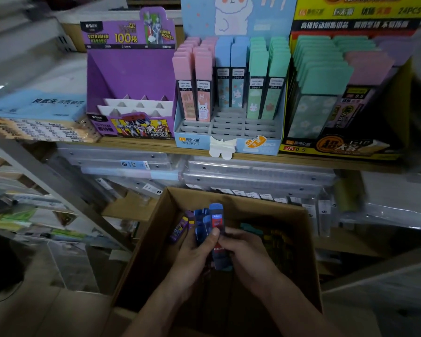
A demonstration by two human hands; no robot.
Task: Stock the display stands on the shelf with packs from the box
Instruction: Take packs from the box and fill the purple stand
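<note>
L hand fingers curl round a bunch of lead-refill packs, thumb on front. R hand pinches the same bunch from the side. Just below: open cardboard box. Well above, on shelf: purple Ultraman stand.

Over an open box, the left hand and right hand grip blue packs below a purple stand on the shelf.

Three display stands side by side on shelf, box below
</note>
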